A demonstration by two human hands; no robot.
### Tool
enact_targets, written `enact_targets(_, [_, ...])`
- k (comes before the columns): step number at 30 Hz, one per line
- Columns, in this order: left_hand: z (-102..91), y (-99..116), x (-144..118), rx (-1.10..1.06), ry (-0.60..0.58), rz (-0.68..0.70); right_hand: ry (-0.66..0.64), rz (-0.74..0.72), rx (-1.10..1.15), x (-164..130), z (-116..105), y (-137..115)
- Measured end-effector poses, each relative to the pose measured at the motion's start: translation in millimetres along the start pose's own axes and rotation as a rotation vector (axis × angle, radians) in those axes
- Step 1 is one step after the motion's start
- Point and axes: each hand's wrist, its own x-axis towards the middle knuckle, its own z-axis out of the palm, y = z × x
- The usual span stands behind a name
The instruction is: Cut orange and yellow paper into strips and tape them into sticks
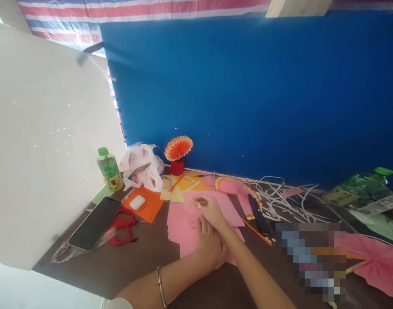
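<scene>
Several stacked sheets of pink paper (175, 223) lie in front of me on the dark tabletop. My left hand (211, 246) rests on the lower part of the stack, its fingers laid along the paper. Just beyond it, my right hand (211, 211) is closed in a pinch, with its wrist crossing close over the left hand. Between the right fingertips is a small pale-yellow piece (199, 205), too small to name exactly. Yellow paper pieces (183, 184) lie past the stack. A folded pink paper fan (235, 186) with an orange-yellow edge is to the right.
An orange pleated fan (178, 148) stands in a red pot (177, 167) by the blue partition (248, 94). At left are a phone (95, 223), red scissors (122, 227), a white earbud case (137, 202) and a green-capped bottle (109, 169). White cables (280, 197) tangle at right.
</scene>
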Motion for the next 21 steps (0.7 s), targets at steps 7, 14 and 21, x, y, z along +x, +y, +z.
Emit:
enact_targets(7, [-28.5, -17, -31, 0.030, -0.012, 0.270, -0.043, 0.001, -0.007, -3, -2, 9])
enact_targets(14, [-34.8, -50, -55, 0.140, -0.033, 0.352, -0.065, 0.077, 0.044, -10, 12, 20])
enact_targets(21, [-36.7, -55, -63, 0.153, -0.031, 0.427, 0.004, 0.066, 0.127, -17, 14, 45])
